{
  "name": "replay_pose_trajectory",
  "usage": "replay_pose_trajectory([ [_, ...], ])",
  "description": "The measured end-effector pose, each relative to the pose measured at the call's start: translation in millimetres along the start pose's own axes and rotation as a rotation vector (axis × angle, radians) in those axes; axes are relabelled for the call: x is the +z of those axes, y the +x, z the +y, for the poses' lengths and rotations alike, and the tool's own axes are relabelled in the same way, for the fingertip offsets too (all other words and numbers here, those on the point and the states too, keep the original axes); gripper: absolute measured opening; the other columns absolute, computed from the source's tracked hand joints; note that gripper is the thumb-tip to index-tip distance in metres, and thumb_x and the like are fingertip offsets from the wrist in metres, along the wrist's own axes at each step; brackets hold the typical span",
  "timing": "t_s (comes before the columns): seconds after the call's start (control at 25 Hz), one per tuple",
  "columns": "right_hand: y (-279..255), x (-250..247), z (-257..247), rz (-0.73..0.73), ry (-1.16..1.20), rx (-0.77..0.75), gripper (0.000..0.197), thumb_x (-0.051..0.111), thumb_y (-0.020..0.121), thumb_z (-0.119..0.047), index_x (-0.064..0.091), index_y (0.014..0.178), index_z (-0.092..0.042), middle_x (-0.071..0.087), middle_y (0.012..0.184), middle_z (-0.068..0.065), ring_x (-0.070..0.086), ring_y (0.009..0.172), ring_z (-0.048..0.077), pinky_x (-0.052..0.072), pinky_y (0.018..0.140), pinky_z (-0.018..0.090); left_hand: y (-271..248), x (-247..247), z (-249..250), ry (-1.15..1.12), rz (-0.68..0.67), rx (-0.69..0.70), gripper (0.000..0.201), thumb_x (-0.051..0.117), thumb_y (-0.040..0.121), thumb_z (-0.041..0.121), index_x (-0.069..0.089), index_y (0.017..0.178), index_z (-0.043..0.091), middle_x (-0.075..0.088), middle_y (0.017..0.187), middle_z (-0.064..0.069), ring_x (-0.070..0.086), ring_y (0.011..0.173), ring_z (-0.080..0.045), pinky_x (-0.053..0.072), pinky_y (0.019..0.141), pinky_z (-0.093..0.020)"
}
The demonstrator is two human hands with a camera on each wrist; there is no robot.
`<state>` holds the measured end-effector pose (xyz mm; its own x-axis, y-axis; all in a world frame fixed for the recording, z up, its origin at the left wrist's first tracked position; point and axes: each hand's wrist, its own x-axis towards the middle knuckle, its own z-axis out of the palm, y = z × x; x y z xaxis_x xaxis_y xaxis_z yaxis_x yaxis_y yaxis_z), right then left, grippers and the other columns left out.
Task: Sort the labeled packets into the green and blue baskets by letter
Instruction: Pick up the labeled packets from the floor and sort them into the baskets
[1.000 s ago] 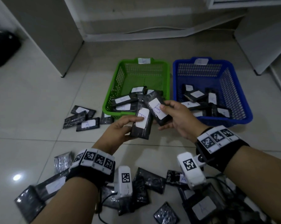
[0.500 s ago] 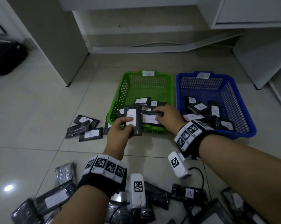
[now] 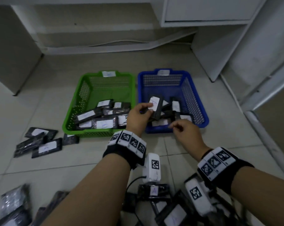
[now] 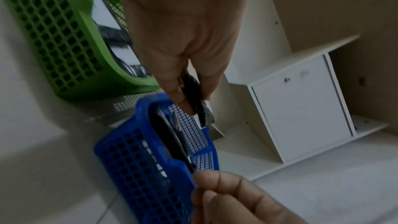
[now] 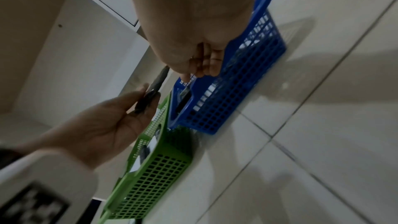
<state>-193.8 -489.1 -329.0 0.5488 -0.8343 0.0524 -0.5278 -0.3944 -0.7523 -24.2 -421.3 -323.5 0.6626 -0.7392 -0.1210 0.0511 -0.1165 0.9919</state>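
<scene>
My left hand pinches a black packet with a white label marked A, holding it tilted over the blue basket. The left wrist view shows thumb and fingers clamped on this packet above the blue basket. My right hand hovers at the blue basket's front rim, fingers curled, thumb against the forefinger, with nothing seen in it. In the right wrist view its fingers curl inward over the basket. The green basket on the left holds several labeled packets.
Loose packets lie on the tile floor left of the green basket. More packets are piled near my forearms. A white cabinet stands at the right and a grey one at the left.
My right hand let its packet go in the green basket and drew back to the right, empty. My left hand carried the A packet from in front of the green basket over the blue one.
</scene>
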Motion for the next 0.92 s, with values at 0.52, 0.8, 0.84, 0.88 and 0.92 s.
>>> replay_pose_trajectory([
  [0.52,-36,-26,55,-0.188,-0.052,-0.106,0.028,0.052,0.085,0.005,0.07,0.102,-0.007,0.052,0.097,0.002,0.051,0.088,0.01,0.033,0.076,0.007,21,54,-21,0.613,-0.117,0.271,0.031,0.056,0.087,0.005,0.067,0.114,0.017,0.054,0.121,-0.006,0.054,0.109,-0.016,0.04,0.096,-0.019],
  [0.8,-75,0,58,-0.674,-0.632,0.079,0.036,0.066,0.079,-0.022,0.057,0.113,-0.026,0.042,0.118,0.008,0.042,0.108,0.032,0.042,0.084,0.035,-100,-18,-67,0.684,-0.585,-0.027,0.02,0.08,0.071,0.025,0.067,0.085,0.031,0.068,0.089,0.005,0.061,0.077,-0.003,0.049,0.075,-0.021],
  [0.84,-77,-5,59,-0.691,-0.68,0.111,0.042,0.068,0.078,-0.024,0.052,0.116,-0.025,0.038,0.12,0.009,0.04,0.108,0.031,0.043,0.083,0.036,-107,-23,-71,0.711,-0.704,-0.126,0.03,0.084,0.065,0.03,0.067,0.09,0.031,0.067,0.093,0.005,0.062,0.083,-0.005,0.05,0.08,-0.022],
  [0.88,-80,-10,59,-0.711,-0.71,0.136,0.047,0.07,0.077,-0.027,0.048,0.118,-0.023,0.036,0.12,0.011,0.04,0.107,0.031,0.045,0.083,0.037,-112,-28,-74,0.775,-0.799,-0.166,0.04,0.086,0.061,0.034,0.067,0.096,0.03,0.065,0.098,0.005,0.061,0.089,-0.007,0.05,0.083,-0.023],
  [0.92,-83,-12,61,-0.725,-0.726,0.158,0.051,0.072,0.076,-0.029,0.046,0.119,-0.021,0.035,0.12,0.012,0.042,0.103,0.031,0.047,0.083,0.039,-116,-30,-75,0.851,-0.855,-0.166,0.047,0.087,0.059,0.036,0.066,0.1,0.027,0.063,0.1,0.005,0.059,0.092,-0.009,0.049,0.084,-0.024],
])
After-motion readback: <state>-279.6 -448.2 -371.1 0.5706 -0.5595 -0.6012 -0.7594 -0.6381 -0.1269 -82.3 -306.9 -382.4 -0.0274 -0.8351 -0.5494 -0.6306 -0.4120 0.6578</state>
